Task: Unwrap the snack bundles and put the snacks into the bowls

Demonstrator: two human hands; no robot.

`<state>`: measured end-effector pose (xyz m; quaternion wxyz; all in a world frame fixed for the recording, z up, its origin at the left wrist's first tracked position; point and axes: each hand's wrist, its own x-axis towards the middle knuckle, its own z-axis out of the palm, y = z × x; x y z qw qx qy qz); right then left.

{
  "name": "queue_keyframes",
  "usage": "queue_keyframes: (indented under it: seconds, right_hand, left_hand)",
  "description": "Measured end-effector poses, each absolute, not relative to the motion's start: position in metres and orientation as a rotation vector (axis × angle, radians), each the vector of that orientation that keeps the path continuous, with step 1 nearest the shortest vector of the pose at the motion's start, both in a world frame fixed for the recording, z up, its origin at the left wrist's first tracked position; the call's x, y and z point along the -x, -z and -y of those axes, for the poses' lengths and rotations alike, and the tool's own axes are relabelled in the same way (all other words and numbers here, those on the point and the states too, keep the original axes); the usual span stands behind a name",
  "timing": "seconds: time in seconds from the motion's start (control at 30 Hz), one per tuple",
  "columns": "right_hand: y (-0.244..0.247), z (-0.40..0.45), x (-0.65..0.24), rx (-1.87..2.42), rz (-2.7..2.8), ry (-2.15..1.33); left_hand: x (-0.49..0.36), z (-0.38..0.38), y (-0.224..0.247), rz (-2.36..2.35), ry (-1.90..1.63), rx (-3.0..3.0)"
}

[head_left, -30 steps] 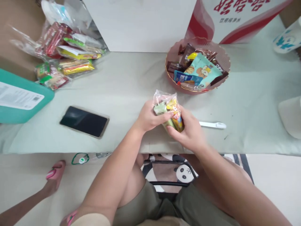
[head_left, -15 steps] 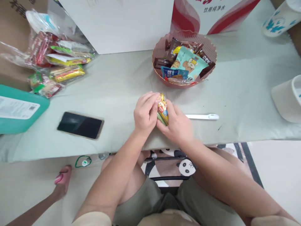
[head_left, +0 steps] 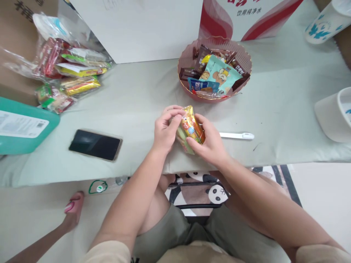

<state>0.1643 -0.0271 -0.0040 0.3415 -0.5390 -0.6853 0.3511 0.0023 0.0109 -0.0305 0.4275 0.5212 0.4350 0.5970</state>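
Note:
Small wrapped snack packets are held between my two hands above the front of the table. The upper one is a shiny yellow-orange packet (head_left: 192, 126); a pale green packet (head_left: 184, 140) shows beneath it. From the left, my left hand (head_left: 166, 129) curls its fingers and thumb over the packets' edge. My right hand (head_left: 210, 140) grips their other side, thumb in front and fingers behind. Just beyond my hands stands a pink scalloped bowl (head_left: 182, 78), filled with brown, teal and blue snack packets. A slim white plastic tool (head_left: 238, 135) lies right of my right hand, partly hidden by it.
A black phone (head_left: 95, 144) lies at the left, near a teal container (head_left: 24, 126). Behind it several snack packets (head_left: 79, 69) spill from a clear bag. White boxes (head_left: 153, 31) stand at the back, paper cups (head_left: 336, 115) at the right. Another person's foot (head_left: 75, 208) is lower left.
My hands have drawn slightly apart, so more of the yellow-orange and green packets shows between them. The bowl, phone and white tool stay put.

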Motion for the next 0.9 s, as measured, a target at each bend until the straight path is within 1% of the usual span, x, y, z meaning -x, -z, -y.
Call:
queue_keyframes:
  seconds: [0.13, 0.23, 0.37, 0.43, 0.53, 0.6, 0.7, 0.77, 0.83, 0.9]
  right_hand:
    - [0.000, 0.030, -0.164, 1.453, 1.779, -0.989]
    - [0.001, 0.031, -0.163, 1.459, 1.801, -1.043]
    - [0.005, 0.032, -0.161, 1.408, 1.841, -1.017]
    - [0.006, 0.033, -0.160, 1.383, 1.836, -0.966]
    - [0.005, 0.035, -0.158, 1.358, 1.855, -0.844]
    - [0.003, 0.036, -0.157, 1.363, 1.880, -0.727]
    - [-0.001, 0.035, -0.156, 1.384, 1.861, -0.505]
    - [-0.003, 0.034, -0.155, 1.413, 1.843, -0.383]
    - [-0.002, 0.035, -0.153, 1.465, 1.865, -0.294]
    - [0.001, 0.038, -0.150, 1.485, 1.942, -0.221]
  left_hand:
    - [0.003, -0.013, 0.028, -0.974, -1.439, -1.159]
    - [0.004, -0.015, 0.022, -1.052, -1.454, -1.007]
    - [0.002, -0.020, 0.015, -1.120, -1.463, -0.791]
    - [0.002, -0.022, 0.014, -1.171, -1.533, -0.775]
    - [0.003, -0.020, 0.012, -1.296, -1.738, -0.921]
    - [0.002, -0.015, 0.011, -1.319, -1.811, -1.023]
    - [-0.002, -0.003, 0.010, -1.326, -1.869, -0.994]
    - [-0.006, 0.005, 0.010, -1.264, -1.764, -1.028]
    - [-0.010, 0.010, 0.011, -1.100, -1.554, -1.125]
    - [-0.011, 0.010, 0.012, -0.979, -1.442, -1.113]
